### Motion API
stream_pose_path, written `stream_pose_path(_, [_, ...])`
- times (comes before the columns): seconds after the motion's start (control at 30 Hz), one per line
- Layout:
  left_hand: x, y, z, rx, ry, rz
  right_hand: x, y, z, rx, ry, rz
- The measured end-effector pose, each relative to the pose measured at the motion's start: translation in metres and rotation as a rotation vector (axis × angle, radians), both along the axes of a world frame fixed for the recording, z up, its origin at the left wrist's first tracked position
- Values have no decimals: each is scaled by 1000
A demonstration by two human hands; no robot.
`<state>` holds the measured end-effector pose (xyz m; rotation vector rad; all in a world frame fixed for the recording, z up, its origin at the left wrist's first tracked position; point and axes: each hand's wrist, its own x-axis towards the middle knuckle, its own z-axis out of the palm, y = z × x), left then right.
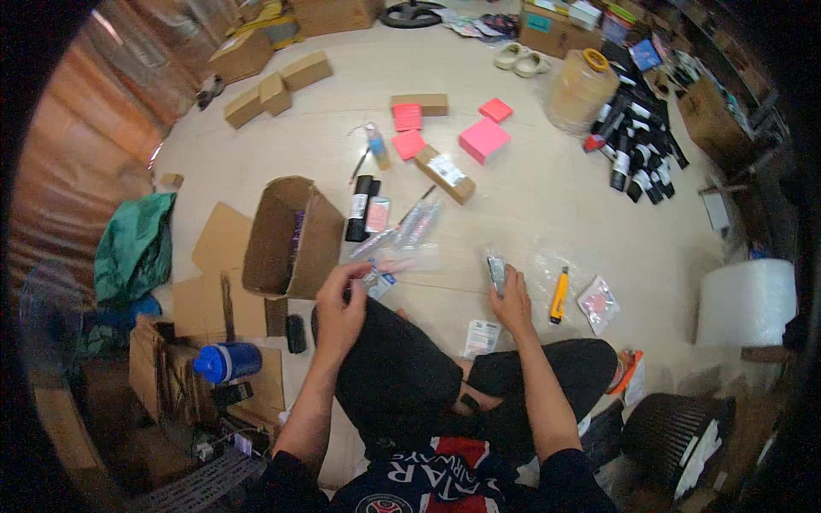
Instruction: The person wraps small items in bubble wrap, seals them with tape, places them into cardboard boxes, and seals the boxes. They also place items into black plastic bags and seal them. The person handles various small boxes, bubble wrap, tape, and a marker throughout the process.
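My right hand [514, 301] grips a small dark item in clear plastic [496, 272], held up in front of my right knee. Over my left knee hovers my left hand [340, 301], its fingers curved and thumb apart, with nothing visible in it. Close to those fingertips lies a blue-and-white packet [378, 283]. Beyond it are clear plastic sleeves [415, 224], a black roll [358, 215] and a small pink-faced packet [378, 214]. A yellow utility knife [560, 296] rests right of my right hand, beside a clear pouch [598, 302]. A printed paper slip [482, 338] lies by my shin.
An open cardboard box [321, 250] stands at left. Pink boxes [484, 140] and a labelled carton [445, 173] lie ahead. At right are a bubble-wrap roll [744, 304], a large plastic jar [582, 90] and black packages [641, 141]. A blue bottle [234, 362] is near my left elbow.
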<state>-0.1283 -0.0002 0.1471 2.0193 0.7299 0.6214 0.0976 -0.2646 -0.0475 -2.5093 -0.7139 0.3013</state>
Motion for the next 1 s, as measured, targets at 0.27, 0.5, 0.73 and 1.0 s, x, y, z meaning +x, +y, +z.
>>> stream_pose_path(0.27, [-18, 15, -3, 246, -56, -17, -6, -8, -9, 3, -60, 63])
stream_pose_path(0.5, [-135, 187, -48, 278, -162, 686, 1, -20, -18, 54, 28, -52])
stream_pose_path(0.73, [-239, 255, -159, 240, 552, 481, 5, -29, -34, 89, -27, -10])
stream_pose_path(1.0, [-162, 226, -68, 456, -2, 698, 1, -27, 3, 229, -39, 33])
